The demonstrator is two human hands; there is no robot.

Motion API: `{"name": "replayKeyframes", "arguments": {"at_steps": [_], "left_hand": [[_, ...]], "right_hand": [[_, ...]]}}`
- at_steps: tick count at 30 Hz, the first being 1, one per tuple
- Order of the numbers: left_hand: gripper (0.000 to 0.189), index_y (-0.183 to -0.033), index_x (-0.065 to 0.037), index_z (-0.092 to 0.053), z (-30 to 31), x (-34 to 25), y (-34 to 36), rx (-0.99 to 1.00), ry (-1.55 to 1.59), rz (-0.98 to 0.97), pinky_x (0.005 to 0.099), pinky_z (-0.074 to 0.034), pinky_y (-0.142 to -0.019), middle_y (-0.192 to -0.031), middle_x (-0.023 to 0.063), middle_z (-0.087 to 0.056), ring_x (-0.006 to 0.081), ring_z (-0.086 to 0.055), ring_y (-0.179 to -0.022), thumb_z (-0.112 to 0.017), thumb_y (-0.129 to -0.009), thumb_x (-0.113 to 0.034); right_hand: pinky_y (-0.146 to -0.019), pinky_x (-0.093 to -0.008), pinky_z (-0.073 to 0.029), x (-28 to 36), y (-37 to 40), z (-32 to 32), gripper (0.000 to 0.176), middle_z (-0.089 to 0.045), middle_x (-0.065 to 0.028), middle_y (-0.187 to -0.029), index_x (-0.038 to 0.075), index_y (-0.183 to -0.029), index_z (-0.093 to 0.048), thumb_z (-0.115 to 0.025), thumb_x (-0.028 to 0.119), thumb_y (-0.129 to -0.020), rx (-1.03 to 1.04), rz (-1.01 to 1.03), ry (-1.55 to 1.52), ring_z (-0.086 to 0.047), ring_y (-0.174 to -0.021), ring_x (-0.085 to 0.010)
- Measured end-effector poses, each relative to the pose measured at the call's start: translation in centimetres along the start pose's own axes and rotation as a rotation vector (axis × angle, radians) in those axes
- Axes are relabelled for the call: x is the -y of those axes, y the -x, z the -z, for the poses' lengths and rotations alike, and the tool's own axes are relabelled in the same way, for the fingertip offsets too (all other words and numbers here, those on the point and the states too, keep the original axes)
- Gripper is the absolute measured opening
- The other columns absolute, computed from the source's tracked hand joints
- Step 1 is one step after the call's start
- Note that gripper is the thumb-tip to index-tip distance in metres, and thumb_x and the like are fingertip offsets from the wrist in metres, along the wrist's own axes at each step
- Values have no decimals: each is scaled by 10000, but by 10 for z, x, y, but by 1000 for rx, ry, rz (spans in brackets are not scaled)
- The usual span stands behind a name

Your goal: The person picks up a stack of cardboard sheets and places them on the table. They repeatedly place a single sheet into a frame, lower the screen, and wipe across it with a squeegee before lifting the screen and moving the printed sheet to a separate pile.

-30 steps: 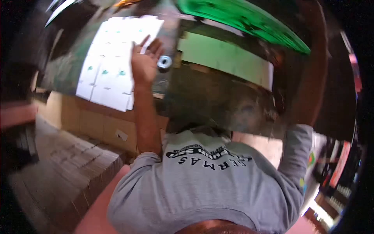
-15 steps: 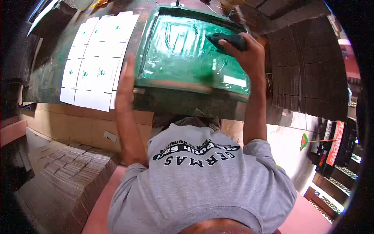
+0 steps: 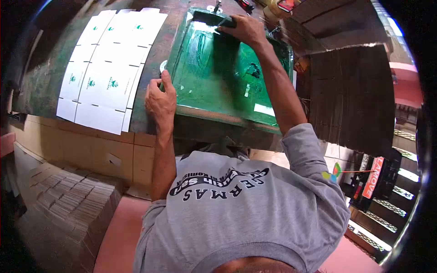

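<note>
Lighting: bright daylight, even. Glare: wet green printing screen (image 3: 218, 68). Distortion: strong fisheye, black vignetted corners. Focus: sharp centrally.

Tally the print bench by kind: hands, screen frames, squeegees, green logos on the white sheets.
hands: 2 (left hand, right hand)
green-inked wooden screen frame: 1
dark squeegee: 1
green logos on white card sheets: 6
Total: 10

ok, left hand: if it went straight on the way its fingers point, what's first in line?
Probably the small round white object just beyond the left hand, beside the green screen frame and its left rail. Depth is unclear, so it might pass alongside.
</note>
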State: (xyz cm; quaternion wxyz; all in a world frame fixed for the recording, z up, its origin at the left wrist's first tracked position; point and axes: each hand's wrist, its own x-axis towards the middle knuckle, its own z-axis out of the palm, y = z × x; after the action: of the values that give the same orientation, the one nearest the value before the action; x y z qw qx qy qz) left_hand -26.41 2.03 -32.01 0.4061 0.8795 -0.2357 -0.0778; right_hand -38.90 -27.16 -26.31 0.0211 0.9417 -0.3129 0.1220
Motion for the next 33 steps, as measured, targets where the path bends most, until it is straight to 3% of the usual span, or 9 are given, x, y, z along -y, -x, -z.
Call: {"name": "replayKeyframes", "arguments": {"at_steps": [10, 12, 14, 15, 18, 23, 28, 29, 33], "left_hand": [[475, -843, -64, -632, -1, 2, -2, -18, 34, 8, 495, -480, -674, -865, 144, -657, 385, -637, -804, -528, -958, -513], [471, -862, -67, -642, -4, 5, -2, -34, 47, -6, 497, -483, -675, -869, 145, -659, 388, -639, -805, -529, -957, -514], [467, -880, -70, -652, -5, 8, 0, -49, 58, -32, 499, -486, -675, -873, 145, -660, 391, -640, -807, -530, -956, -515], [467, -896, -70, -662, -6, 10, -1, -48, 62, -40, 497, -491, -679, -883, 146, -663, 394, -641, -812, -530, -955, -515], [472, -938, -63, -686, 1, 6, -1, -31, 69, -22, 492, -503, -699, -905, 158, -676, 400, -648, -830, -534, -953, -510], [472, -1011, -51, -698, -2, 10, -4, 6, 138, -31, 488, -514, -752, -969, 199, -694, 412, -658, -888, -539, -953, -491], [512, -1139, -27, -664, 2, 12, -5, 90, 167, -50, 480, -516, -823, -1060, 220, -691, 416, -659, -974, -539, -954, -488], [546, -1213, -11, -616, 4, 10, -5, 114, 180, -59, 478, -511, -855, -1100, 230, -679, 415, -652, -1008, -538, -955, -486], [659, -1374, 27, -474, -2, 16, -5, 69, 237, -157, 477, -493, -930, -1229, 265, -619, 412, -625, -1097, -535, -959, -481]], "right_hand": [[-626, -423, -522, 37, 83, 20, 478, -652, -102, -799, 85, -875, -683, -774, 536, -747, -79, -4, -65, -655, -718, -336], [-630, -373, -532, 47, 79, 29, 464, -679, -92, -798, 82, -874, -701, -799, 515, -739, -65, -13, -39, -681, -708, -275], [-656, -332, -537, 39, 57, 34, 476, -712, -85, -809, 83, -913, -728, -795, 525, -750, 209, -268, -277, -698, -718, -201], [-734, -389, -553, 30, 41, 28, 505, -737, -89, -852, 173, -978, -755, -760, 613, -730, 176, -314, -401, -721, -787, -252], [-733, -422, -546, 6, -12, 6, 583, -731, -138, -886, 165, -1003, -752, -705, 680, -733, 104, -223, -62, -713, -822, -318], [-733, -439, -542, 38, -48, -8, 607, -715, -148, -892, 134, -985, -739, -687, 687, -741, 82, 35, 13, -698, -843, -337], [-642, -396, -540, 68, -4, -6, 510, -657, -100, -808, 84, -855, -698, -756, 579, -748, -53, 326, -99, -667, -737, -308], [-612, -370, -534, 72, 7, -8, 474, -643, -80, -784, 75, -838, -680, -799, 520, -727, -195, 422, -133, -658, -707, -285], [-612, -358, -544, 85, 40, 17, 444, -655, -69, -811, 82, -859, -694, -810, 490, -729, -21, 443, -95, -667, -699, -268]]}}
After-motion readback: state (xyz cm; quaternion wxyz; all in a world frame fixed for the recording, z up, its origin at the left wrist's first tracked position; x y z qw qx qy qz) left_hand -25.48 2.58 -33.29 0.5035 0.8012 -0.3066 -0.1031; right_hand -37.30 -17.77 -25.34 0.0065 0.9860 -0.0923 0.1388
